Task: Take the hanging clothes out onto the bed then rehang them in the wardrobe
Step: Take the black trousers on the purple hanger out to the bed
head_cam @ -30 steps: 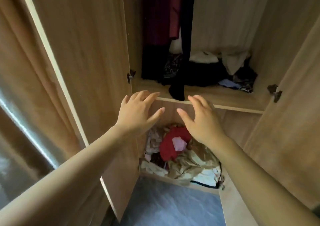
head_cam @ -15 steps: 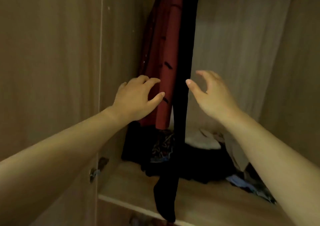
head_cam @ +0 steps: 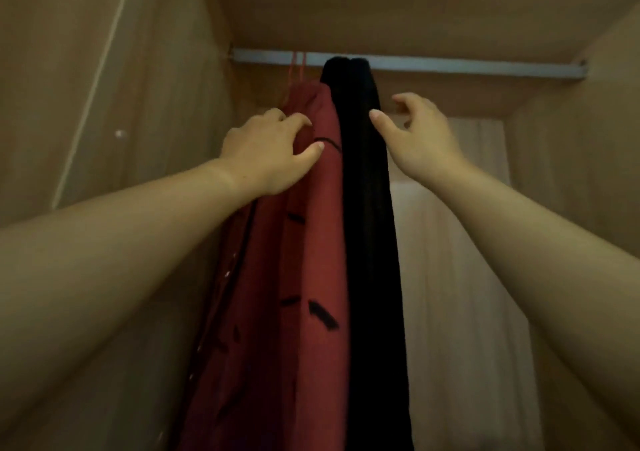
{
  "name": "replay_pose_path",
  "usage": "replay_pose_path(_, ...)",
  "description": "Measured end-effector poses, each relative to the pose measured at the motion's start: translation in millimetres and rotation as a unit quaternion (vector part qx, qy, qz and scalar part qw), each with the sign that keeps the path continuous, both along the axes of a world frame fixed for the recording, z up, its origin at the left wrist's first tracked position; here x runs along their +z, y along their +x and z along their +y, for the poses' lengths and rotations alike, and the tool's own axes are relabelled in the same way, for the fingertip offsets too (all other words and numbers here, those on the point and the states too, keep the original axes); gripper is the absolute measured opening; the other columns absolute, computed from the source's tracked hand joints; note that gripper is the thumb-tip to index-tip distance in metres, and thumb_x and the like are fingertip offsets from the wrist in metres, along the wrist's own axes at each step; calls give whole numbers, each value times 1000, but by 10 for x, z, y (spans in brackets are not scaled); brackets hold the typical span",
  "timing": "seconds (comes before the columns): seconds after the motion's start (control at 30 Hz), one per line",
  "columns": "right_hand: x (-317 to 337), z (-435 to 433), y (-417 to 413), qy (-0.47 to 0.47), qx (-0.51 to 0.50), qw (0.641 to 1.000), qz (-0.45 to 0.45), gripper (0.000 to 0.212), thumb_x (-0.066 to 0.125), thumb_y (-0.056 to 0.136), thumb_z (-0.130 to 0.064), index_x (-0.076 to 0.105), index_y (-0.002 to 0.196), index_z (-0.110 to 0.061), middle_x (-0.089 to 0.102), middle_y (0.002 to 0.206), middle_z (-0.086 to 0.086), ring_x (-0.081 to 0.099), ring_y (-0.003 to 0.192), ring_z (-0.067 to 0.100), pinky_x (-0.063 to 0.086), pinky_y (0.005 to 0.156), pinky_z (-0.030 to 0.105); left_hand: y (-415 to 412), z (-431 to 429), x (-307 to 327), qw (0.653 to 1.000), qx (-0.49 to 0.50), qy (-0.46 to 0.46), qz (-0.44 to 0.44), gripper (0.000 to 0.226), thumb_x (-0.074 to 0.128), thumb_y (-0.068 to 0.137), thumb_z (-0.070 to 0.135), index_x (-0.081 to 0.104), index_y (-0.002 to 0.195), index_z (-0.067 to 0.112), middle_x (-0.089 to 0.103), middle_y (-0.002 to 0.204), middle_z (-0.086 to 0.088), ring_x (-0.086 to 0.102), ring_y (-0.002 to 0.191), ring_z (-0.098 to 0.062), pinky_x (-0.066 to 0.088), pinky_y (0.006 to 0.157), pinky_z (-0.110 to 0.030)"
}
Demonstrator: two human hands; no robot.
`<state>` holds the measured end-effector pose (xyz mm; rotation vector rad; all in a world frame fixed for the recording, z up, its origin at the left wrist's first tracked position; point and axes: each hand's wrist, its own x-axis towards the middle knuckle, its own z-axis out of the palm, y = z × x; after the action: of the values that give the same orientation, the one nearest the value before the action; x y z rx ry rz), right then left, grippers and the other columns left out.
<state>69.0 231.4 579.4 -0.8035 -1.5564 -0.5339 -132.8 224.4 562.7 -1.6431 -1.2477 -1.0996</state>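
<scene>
- Left hand (head_cam: 273,152) curled onto dark red black-flecked garment (head_cam: 311,242) near left end of grey metal rail (head_cam: 450,66), grip unclear
- Right hand (head_cam: 415,139) loose, empty, beside draped black garment (head_cam: 370,208); a careless tug could slide it off

red garment (head_cam: 311,236) hem cropped, black garment (head_cam: 370,242) hem cropped

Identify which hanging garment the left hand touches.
The red garment with short black dashes; the left hand touches its upper part. The plain black garment hangs to its right, beside the right hand.
</scene>
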Motion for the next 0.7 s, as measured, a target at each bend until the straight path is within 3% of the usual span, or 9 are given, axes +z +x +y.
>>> replay_pose_path(0.17,643,230,-83,28,0,1000,-4,54,47,94,-44,41,139,-14,46,141,6,40,130,20,31,102,27,55,418,636,996,-64,53,-10,54,38,91,57,39,138,30,43,137,-9,45,124,-32,40,100,-44)
replay_pose_path(0.33,929,440,-66,24,43,998,-32,49,51,93,-41,47,135,-16,52,136,2,46,125,16,37,98,25,183,688,992,990,-120,73,33,53,41,91,52,40,139,29,41,143,-5,41,129,-28,35,106,-40)
replay_pose_path(0.5,1075,574,194,26,40,997,-64,42,53,94,-31,49,134,-20,52,134,-3,46,124,11,35,97,21,212,797,1024,984,-144,97,38,42,45,93,46,50,127,22,48,134,0,47,120,-20,40,95,-34)
replay_pose_path(0.7,1354,754,144,19,-93,983,-157,41,51,95,-22,49,135,-14,52,136,4,47,126,20,36,100,27,60,938,923,970,-189,152,24,33,48,90,40,52,118,23,50,123,6,49,109,-12,36,82,-25)
